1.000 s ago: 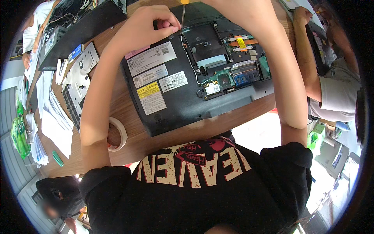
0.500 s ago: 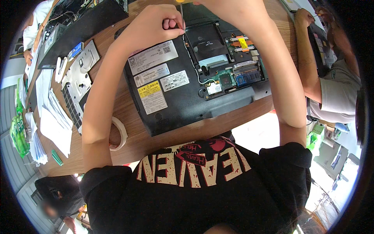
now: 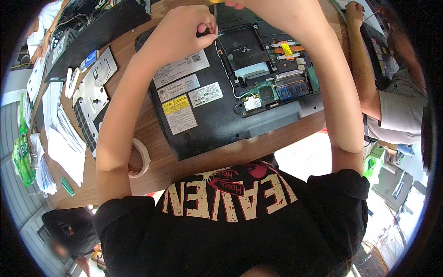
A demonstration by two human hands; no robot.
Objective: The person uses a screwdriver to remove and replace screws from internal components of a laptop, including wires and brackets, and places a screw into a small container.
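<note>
An overturned black laptop point(image 3: 217, 129) lies on the wooden table with its underside up and part of its inside bared. Above its far side stands a screwdriver point(image 3: 215, 17), its thin shaft pointing down and a bit of yellow handle showing at the picture's upper edge. My right hand point(image 3: 244, 3) grips that handle; most of the hand is cut off by the edge. My left hand point(image 3: 191, 27) is closed, thumb and fingers pinched at the shaft's lower end by the bay's left rim. The tip itself is hidden. A green memory module point(image 3: 293, 87) sits in the opened part.
Left of my arm lie a silver-grey panel point(image 3: 94, 90), papers point(image 3: 64, 143), a tape roll point(image 3: 144, 157) and a green pen point(image 3: 67, 186). An open black computer case point(image 3: 92, 41) stands far left. At right, a co-worker's forearm point(image 3: 364, 69) is beside another laptop point(image 3: 380, 55).
My left hand's fingers have shifted slightly at the shaft, and my right forearm has moved a little. The co-worker's hand at the right has risen. The laptop stays nearly in place.
</note>
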